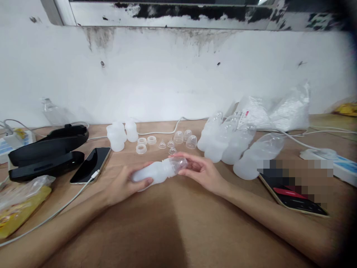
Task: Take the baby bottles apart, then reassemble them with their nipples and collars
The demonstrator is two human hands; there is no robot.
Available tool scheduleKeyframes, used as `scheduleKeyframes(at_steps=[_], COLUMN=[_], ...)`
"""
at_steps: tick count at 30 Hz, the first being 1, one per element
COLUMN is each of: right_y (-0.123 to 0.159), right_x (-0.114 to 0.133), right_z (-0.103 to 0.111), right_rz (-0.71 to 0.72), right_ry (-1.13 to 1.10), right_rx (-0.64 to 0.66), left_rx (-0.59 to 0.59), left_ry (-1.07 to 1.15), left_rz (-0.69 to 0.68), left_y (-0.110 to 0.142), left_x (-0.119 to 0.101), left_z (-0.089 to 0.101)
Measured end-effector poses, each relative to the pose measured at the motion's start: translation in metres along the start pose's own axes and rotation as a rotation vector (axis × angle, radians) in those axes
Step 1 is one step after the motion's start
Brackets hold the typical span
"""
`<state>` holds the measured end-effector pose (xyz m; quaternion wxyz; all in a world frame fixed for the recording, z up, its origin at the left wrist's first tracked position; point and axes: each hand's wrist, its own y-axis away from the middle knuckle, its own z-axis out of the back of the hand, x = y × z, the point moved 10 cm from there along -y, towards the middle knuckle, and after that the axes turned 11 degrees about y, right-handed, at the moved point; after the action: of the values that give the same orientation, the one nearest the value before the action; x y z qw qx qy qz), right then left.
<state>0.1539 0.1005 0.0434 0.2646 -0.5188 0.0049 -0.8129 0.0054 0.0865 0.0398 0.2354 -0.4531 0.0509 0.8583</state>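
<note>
A frosted white baby bottle [153, 175] lies tilted on its side above the table, held between both hands. My left hand [129, 182] is wrapped round its body. My right hand [202, 171] grips the clear dome cap [177, 165] at the bottle's other end. Just beyond stand several clear bottle nipples [170, 143], white collar rings [141, 149] and clear dome caps [191, 142]. Frosted bottle bodies [116, 137] stand behind them to the left. Several capped bottles [214, 145] are grouped at the right, close to my right hand.
On the left are a phone [90, 165] with a charging cable, a black case [48, 147] and a yellow food bag [25, 204]. Another phone [295, 197], a power strip [346, 167] and clear plastic bags [290, 109] occupy the right. A white wall [156, 74] bounds the back.
</note>
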Motion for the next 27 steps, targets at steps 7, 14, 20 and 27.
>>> scheduleKeyframes(at_steps=[7, 14, 20, 27], right_y=[-0.001, 0.016, 0.029, 0.023], right_x=[0.032, 0.100, 0.069, 0.028], right_z=[0.003, 0.057, 0.139, 0.161], right_rz=[0.127, 0.143, -0.284, -0.387], right_ry=[0.118, 0.761, 1.314, 1.445], right_rx=[0.038, 0.026, -0.101, -0.167], left_rx=[-0.094, -0.031, -0.021, -0.038], left_ry=[0.102, 0.398, 0.418, 0.388], left_rz=[-0.113, -0.183, -0.178, -0.166], left_y=[0.003, 0.001, 0.000, -0.001], left_x=[-0.001, 0.000, -0.001, -0.001], left_z=[-0.009, -0.019, -0.021, -0.020])
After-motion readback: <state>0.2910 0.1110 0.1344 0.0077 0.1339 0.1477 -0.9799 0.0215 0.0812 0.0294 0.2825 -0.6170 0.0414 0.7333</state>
